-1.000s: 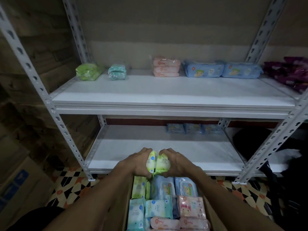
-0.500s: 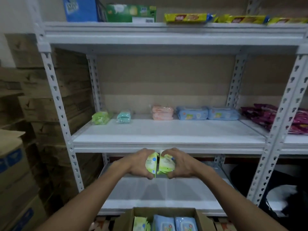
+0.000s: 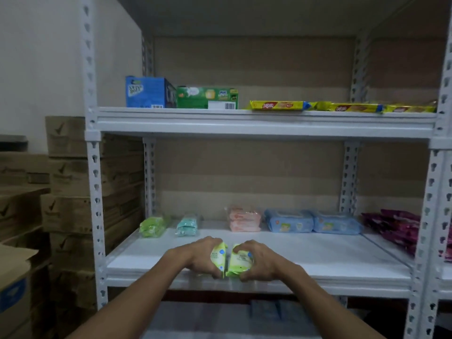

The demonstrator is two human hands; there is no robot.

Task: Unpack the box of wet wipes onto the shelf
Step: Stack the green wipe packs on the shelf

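Two green wet wipe packs [image 3: 231, 261] are held upright side by side over the front edge of the white middle shelf [image 3: 330, 263]. My left hand [image 3: 199, 256] grips the left pack and my right hand [image 3: 263, 263] grips the right one. At the back of this shelf lie a green pack [image 3: 152, 226], a teal pack [image 3: 187, 226], a pink stack [image 3: 244, 218] and two blue packs [image 3: 311, 221]. The box of wipes is out of view.
The top shelf [image 3: 244, 119] carries a blue box [image 3: 149, 92], a green box [image 3: 206, 97] and yellow biscuit packs [image 3: 342, 106]. Purple packets [image 3: 396, 225] lie on the adjoining shelf at right. Stacked cardboard cartons [image 3: 68, 192] stand at left. White slotted posts [image 3: 94, 192] frame the rack.
Both hands rose from above the box up to the middle shelf's front edge, still gripping the two green packs. The view tilted up, so the box dropped out of sight.
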